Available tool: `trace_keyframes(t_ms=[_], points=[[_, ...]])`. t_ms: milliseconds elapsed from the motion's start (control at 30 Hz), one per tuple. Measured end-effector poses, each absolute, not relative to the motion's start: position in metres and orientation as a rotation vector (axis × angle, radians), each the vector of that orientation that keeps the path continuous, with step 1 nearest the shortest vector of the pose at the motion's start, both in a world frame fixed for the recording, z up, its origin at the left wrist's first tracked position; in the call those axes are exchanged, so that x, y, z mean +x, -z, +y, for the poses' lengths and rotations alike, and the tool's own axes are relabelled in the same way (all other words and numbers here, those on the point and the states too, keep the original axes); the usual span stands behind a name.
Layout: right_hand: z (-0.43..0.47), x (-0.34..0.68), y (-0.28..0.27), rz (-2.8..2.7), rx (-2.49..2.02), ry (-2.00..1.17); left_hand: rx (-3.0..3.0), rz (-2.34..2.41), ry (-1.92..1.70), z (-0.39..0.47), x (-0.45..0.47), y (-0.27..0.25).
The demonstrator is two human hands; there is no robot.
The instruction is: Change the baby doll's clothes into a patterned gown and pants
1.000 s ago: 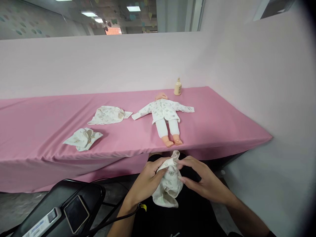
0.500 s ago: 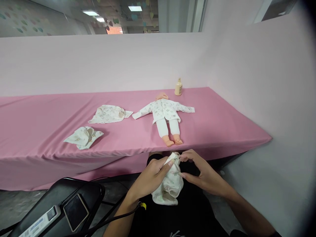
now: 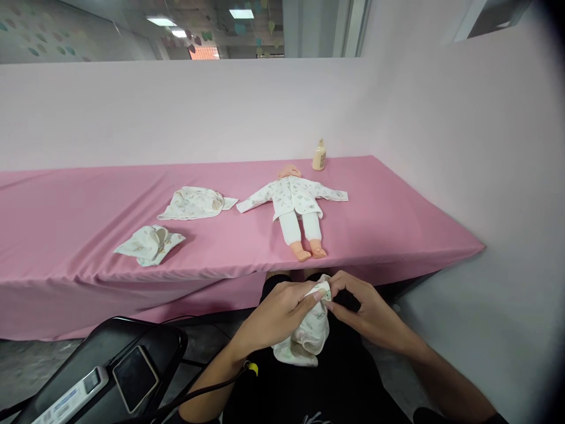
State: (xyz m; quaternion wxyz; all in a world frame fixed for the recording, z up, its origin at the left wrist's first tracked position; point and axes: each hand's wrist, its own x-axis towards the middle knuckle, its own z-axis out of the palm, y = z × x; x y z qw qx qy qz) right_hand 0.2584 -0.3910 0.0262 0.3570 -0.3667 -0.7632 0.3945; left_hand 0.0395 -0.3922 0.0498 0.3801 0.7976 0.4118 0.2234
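Observation:
Above my lap hangs a small white printed baby garment [image 3: 311,330], bunched up; its exact kind cannot be made out. My left hand [image 3: 282,312] grips its upper part, thumb on top. On the other side, my right hand [image 3: 355,300] pinches the garment's upper right edge between thumb and fingers. Just beyond the hands, a baby doll [image 3: 290,171] lies on its back on the pink-covered table [image 3: 375,229], feet toward me. It wears a white printed jacket [image 3: 293,194] with arms spread and white trousers [image 3: 300,227]; its feet are bare.
Left of the doll lie a flattened printed garment [image 3: 196,203] and a folded one [image 3: 150,244]. A pump bottle [image 3: 319,156] stands near the wall. At lower left, a black chair [image 3: 172,341] carries a phone-like device [image 3: 135,378] and a white device [image 3: 73,397]. A black cable [image 3: 207,388] runs beside my left forearm.
My left hand has slid right and over the garment's top, closer to the right hand. The right hand's thumb and fingers have come together on the garment's edge.

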Motion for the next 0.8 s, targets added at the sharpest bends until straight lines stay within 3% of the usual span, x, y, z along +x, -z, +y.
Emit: trace_keyframes(t_ms=[300, 433, 600, 800], points=[[-0.371, 0.286, -0.049, -1.465, -0.891, -1.774, 2.202, 1.039, -0.642, -0.371, 0.05, -0.086], [-0.362, 0.296, -0.056, -1.34, -0.856, -1.966, 2.388, 0.937, -0.691, -0.365, 0.06, -0.108], [-0.362, 0.31, -0.067, -1.578, -0.918, -1.973, 2.514, 0.801, -0.628, -0.355, 0.073, -0.117], [-0.353, 0.323, -0.061, -2.018, -1.068, -1.666, 2.42, 0.677, -0.657, -0.344, 0.088, -0.112]])
